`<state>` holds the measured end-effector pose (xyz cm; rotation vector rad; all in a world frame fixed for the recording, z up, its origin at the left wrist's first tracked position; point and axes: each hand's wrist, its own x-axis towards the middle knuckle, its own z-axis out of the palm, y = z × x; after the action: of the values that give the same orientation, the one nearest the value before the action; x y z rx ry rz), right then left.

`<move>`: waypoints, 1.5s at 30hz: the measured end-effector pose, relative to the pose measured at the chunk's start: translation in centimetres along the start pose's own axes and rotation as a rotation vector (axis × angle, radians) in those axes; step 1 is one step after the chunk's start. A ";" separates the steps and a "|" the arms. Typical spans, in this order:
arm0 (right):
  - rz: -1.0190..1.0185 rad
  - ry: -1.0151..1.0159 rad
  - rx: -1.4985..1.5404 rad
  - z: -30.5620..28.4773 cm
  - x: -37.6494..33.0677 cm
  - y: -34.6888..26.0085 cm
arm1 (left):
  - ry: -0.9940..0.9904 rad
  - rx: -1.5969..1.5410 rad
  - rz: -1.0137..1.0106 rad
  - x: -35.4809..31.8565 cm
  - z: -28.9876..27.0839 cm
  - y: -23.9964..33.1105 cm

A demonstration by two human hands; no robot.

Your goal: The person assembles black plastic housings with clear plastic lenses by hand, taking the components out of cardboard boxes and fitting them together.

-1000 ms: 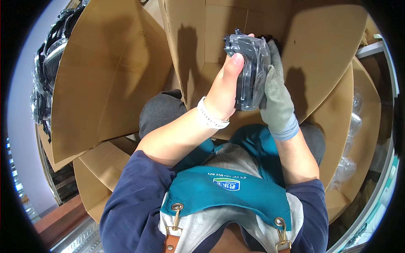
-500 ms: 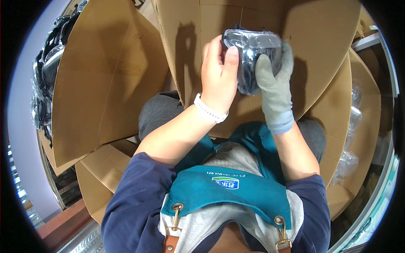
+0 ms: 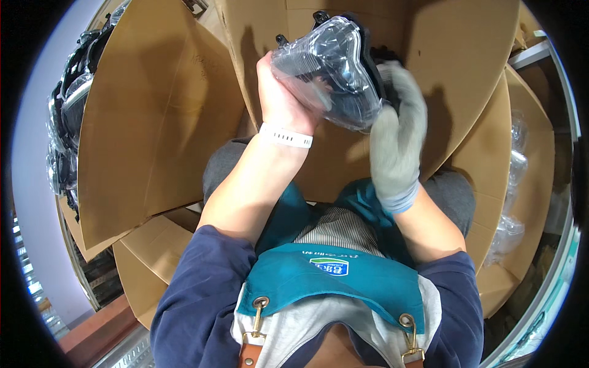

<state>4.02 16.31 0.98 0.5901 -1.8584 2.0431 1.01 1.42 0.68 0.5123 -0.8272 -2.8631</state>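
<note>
A lamp unit (image 3: 334,76) with a clear, partly ribbed plastic lens and a black housing is held up in front of me, tilted. My left hand (image 3: 285,104), bare with a white wristband, supports it from the left and below, its fingers partly hidden behind the clear plastic. At the lamp's right edge is my right hand (image 3: 399,132) in a grey glove. Its thumb and fingers bend round the black rear part, slightly smeared by motion. Black tabs stick out at the lamp's top left.
An open cardboard box (image 3: 466,73) stands straight ahead, beyond my knees. Another cardboard panel (image 3: 147,122) rises at the left, with plastic-wrapped black parts (image 3: 70,104) behind it. At the right, a box (image 3: 531,202) holds several clear-wrapped pieces (image 3: 509,233).
The lamp has turned and moved up and left, now showing its clear lens and black edge. My left hand has shifted left beneath it; the right hand has slid round to its rear edge.
</note>
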 end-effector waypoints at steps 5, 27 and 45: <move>0.482 -0.173 0.178 -1.2 -0.3 -1.3 | 0.041 -0.005 -0.029 -1.1 0.8 -0.3; 0.269 -0.024 0.207 -3.9 -0.3 -0.5 | -0.217 0.419 0.547 -2.7 -0.9 -1.3; -0.245 0.024 -0.318 -0.8 -3.6 -0.4 | -0.124 0.762 0.742 -4.4 0.1 -0.9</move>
<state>7.25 17.27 -0.53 0.6639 -1.9350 1.5551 5.10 3.19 1.57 0.0376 -1.6965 -1.8592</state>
